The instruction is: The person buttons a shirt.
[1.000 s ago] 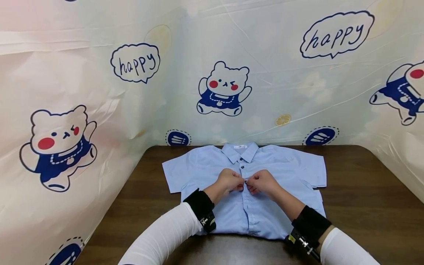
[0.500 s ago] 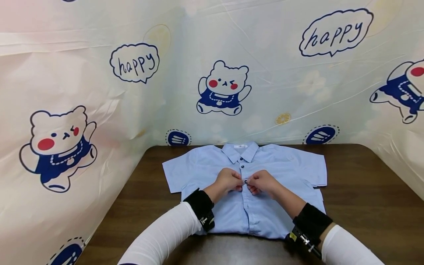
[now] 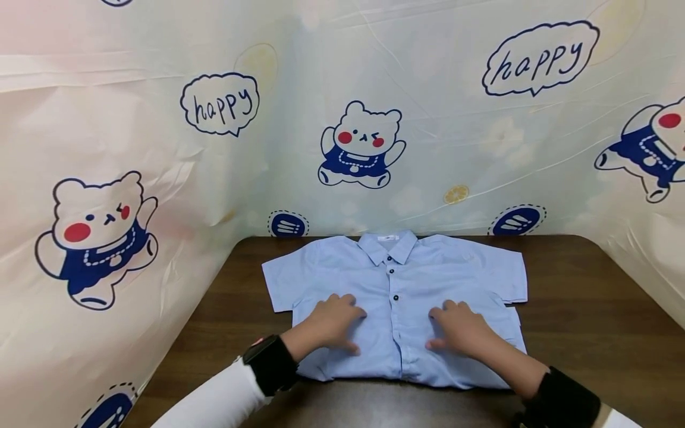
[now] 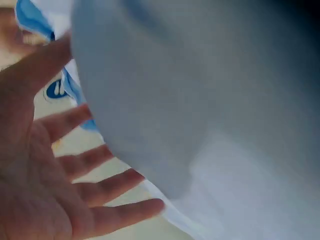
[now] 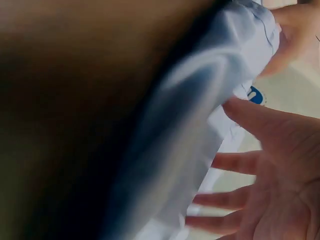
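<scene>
Left hand [image 3: 333, 321], right hand [image 3: 461, 328] off third button [image 3: 396, 298], now apart, fingers spread, gripping nothing; blue shirt [image 3: 377, 336] likely fastened there.

The head camera looks forward and down; 2 wrist cameras face in much closer; all 3 share the shirt [image 3: 382, 318].

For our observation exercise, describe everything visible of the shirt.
The shirt looks like pale blue cloth, slightly creased. It shows short sleeves, a pointed collar, a white neck label and three dark buttons. It lies front up on the table, sleeves spread, collar farthest away. The left hand and right hand are over its lower front; contact is unclear.
</scene>
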A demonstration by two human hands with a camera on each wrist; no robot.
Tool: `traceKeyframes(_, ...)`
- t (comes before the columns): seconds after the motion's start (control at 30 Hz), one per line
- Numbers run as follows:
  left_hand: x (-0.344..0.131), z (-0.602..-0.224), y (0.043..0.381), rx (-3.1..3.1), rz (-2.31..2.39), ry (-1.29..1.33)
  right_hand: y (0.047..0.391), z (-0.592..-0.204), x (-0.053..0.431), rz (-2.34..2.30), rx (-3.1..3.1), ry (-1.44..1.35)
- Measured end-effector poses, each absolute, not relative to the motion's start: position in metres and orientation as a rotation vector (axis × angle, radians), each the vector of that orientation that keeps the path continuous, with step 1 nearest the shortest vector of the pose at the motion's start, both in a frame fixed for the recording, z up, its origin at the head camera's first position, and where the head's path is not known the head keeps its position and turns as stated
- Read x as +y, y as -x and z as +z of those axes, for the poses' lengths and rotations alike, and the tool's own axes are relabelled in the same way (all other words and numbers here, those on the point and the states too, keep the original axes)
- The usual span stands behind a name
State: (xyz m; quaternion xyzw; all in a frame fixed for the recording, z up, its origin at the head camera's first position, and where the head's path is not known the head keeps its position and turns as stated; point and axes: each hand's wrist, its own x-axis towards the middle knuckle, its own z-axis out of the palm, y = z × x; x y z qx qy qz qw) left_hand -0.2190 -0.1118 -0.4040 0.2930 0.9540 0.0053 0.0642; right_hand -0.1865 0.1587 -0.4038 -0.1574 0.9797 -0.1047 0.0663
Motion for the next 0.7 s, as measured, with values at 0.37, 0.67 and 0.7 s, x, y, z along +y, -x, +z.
traceKeyframes(0.37, -0.142, -0.415, 0.236, 2.639, 0.111, -0.786, 0.203, -0.418, 0.176, -0.312, 2.775, 0.381)
traceKeyframes(0.67, -0.140, -0.414, 0.265, 2.633, 0.205, -0.728, 0.236, -0.423, 0.177, -0.326, 2.786, 0.355)
traceKeyframes(0.7, -0.140, -0.414, 0.268, 2.634, 0.212, -0.722, 0.239, -0.423, 0.177, -0.323, 2.787, 0.351)
